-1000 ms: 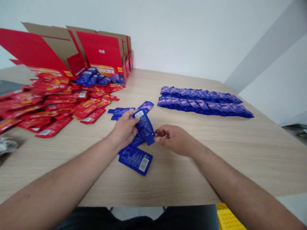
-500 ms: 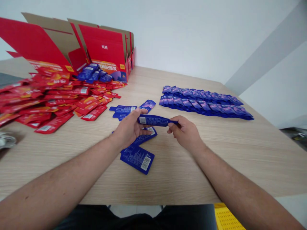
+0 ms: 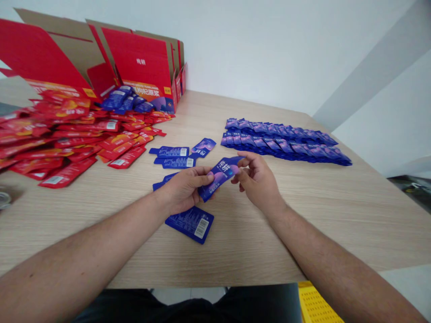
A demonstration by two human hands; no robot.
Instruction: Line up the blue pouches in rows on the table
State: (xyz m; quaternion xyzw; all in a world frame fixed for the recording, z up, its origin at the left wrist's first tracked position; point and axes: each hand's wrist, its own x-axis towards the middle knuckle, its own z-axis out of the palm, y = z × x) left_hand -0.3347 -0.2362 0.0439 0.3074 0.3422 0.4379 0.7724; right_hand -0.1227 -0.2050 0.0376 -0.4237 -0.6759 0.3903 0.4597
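Note:
A blue and purple pouch (image 3: 220, 176) is held above the table, its printed front with white characters facing up. My left hand (image 3: 188, 186) grips its lower left end, thumb on top and fingers beneath. At the narrow upper right end, my right hand (image 3: 257, 179) has its thumb and index finger on the pouch's edge. Below my hands lies a blue pouch (image 3: 191, 223), barcode side up. Another pouch is partly covered by my left hand. Just beyond are a few more blue pouches (image 3: 171, 152), one of them front side up (image 3: 204, 146).
Two long rows of overlapping blue pouches (image 3: 286, 146) lie at the back right. A heap of red pouches (image 3: 74, 139) spreads at the left, with several blue pouches (image 3: 123, 99) on top. Open red cartons (image 3: 138, 54) stand behind it. A yellow crate (image 3: 316, 303) is below the table's front edge.
The pouch in my hands has turned from its barcode side, seen nearly edge-on, to its printed front. My left thumb now lies over it. The view has shifted slightly.

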